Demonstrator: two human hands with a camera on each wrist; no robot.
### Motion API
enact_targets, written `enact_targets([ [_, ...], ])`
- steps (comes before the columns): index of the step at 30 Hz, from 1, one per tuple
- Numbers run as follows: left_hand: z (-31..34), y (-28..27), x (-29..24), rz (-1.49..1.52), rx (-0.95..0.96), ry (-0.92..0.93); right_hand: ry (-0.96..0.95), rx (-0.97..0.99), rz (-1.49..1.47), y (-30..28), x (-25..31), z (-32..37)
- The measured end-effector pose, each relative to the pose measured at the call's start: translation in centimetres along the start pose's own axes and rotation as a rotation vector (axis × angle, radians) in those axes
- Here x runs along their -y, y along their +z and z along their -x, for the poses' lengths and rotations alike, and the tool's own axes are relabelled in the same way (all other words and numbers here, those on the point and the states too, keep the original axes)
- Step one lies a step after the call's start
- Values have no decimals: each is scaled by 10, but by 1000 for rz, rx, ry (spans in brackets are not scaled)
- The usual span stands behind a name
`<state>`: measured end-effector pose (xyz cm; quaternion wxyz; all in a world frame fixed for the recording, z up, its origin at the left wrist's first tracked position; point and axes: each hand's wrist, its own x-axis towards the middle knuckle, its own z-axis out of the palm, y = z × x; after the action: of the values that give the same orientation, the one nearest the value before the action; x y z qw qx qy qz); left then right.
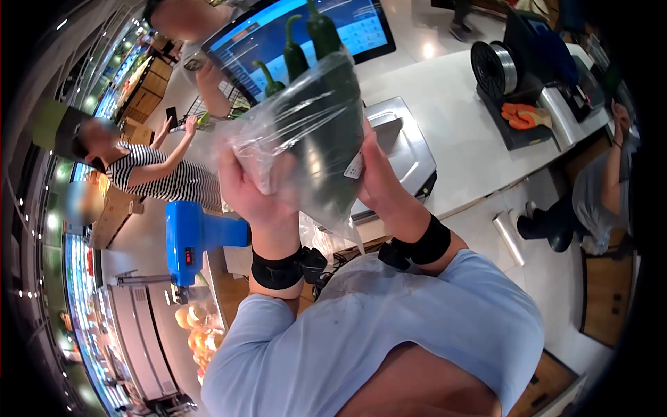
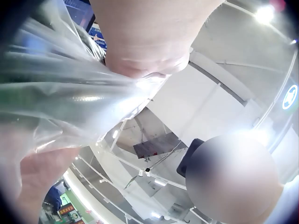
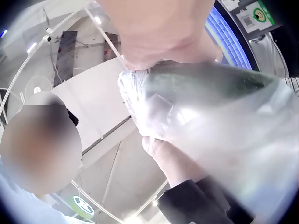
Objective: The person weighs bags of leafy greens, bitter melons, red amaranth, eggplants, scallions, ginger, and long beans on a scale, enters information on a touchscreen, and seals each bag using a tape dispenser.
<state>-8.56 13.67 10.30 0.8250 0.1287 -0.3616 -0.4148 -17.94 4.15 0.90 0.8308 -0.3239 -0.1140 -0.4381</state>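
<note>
Peppers (image 1: 324, 35) sit in a bag (image 1: 260, 135) between hands (image 1: 253, 198).

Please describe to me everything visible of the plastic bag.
The bag is thin, clear, shiny plastic, creased across its front. It holds at least three long dark green peppers, stems poking out the top, and narrows to a loose tip. A small white label shows. The left hand and right hand hold it up from both sides.

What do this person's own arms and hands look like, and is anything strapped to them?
A light-blue, short-sleeved top leaves the forearms bare. Each forearm wears a wide black band with a small black box. The left hand and right hand appear gloveless.
</note>
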Motion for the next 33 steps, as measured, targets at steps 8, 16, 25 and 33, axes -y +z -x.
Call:
enact_targets([
  [8, 4, 15, -16, -648, -242, 166, 151, 171, -31, -33, -60, 22],
  [16, 47, 0, -52, -1549, -276, 108, 709, 651, 271, 62, 18, -8],
  [25, 85, 4, -105, -1834, -470, 3, 1023, 873, 393, 81, -96, 3],
  [33, 151, -2, -173, -2601, 574, -413, 187, 1182, 328, 104, -165, 33],
])
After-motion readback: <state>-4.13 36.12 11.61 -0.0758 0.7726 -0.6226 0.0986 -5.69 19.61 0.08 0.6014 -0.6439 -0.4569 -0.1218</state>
